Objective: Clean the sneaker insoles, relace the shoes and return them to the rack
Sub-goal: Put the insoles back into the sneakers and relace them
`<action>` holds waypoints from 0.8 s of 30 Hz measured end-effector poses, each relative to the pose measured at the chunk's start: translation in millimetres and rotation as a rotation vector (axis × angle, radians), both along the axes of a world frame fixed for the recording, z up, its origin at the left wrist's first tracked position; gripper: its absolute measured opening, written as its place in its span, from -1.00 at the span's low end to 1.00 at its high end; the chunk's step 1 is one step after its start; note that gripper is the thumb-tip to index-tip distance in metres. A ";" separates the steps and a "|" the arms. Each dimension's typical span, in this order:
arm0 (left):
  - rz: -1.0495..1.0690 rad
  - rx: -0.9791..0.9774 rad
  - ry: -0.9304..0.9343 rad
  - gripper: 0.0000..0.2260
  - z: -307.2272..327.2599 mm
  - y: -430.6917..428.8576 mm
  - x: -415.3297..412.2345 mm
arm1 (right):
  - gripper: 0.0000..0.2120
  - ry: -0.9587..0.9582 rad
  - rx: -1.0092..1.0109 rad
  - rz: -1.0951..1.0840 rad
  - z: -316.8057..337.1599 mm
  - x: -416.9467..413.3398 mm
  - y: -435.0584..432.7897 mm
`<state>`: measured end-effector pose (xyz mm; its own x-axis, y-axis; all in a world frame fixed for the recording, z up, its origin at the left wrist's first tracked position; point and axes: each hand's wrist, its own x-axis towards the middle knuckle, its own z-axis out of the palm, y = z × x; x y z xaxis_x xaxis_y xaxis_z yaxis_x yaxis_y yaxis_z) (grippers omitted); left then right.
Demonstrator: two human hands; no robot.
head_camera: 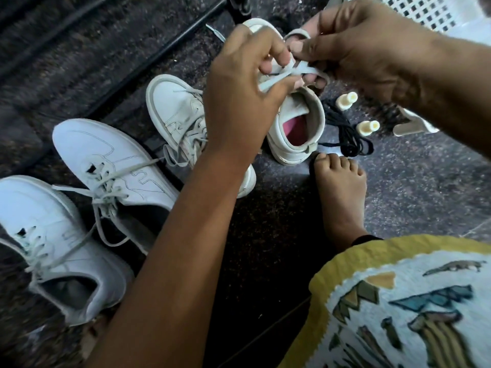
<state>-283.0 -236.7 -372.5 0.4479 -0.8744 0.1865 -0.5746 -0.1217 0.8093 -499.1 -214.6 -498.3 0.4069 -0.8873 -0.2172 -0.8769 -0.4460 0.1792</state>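
Left hand (239, 83) and right hand (358, 49) each pinch the lace (289, 71) directly above the sneaker (295, 134), heel toward the person.

Left hand (239, 96) and right hand (353, 46) raised close together, fingers pinched; both forearms extended forward, bare foot (338, 192) flat below.

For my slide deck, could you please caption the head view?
Both hands, left hand and right hand, tie the lace of a cream sneaker.
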 end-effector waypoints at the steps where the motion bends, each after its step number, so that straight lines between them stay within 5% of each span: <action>1: 0.002 -0.008 -0.149 -0.78 1.6 2.0 -0.8 | -0.67 -0.004 -0.005 0.000 0.0 -0.1 -0.2; 5: -0.048 -0.035 -0.591 -0.85 0.3 6.7 -3.5 | -0.66 -0.015 -0.011 0.007 0.2 -0.4 0.4; 10: -0.061 -0.028 -0.614 -0.90 0.0 6.8 -1.2 | -0.65 -0.024 -0.005 0.003 -0.6 -0.8 0.7; 12: -0.028 0.013 -0.425 -0.89 2.5 5.7 -0.3 | -0.64 -0.032 -0.025 0.011 -3.7 -2.5 2.6; 16: 0.054 0.159 0.384 -0.89 0.7 0.4 4.4 | -0.69 -0.020 -0.002 0.018 -0.7 -0.1 0.8; 19: 0.063 0.242 0.702 -0.88 9.2 0.0 4.4 | -0.74 0.004 -0.008 0.005 6.7 1.4 2.4; 20: 0.064 0.281 0.772 -0.85 13.9 0.9 3.0 | -0.78 -0.116 -0.023 0.018 16.2 8.3 -4.1; 23: 0.057 0.347 0.892 -0.78 19.7 4.2 0.1 | -0.84 -1.005 0.268 0.124 75.2 61.2 -59.4; 24: 0.057 0.352 0.903 -0.79 21.0 5.3 0.5 | -0.82 -1.162 0.343 0.130 95.9 79.1 -74.8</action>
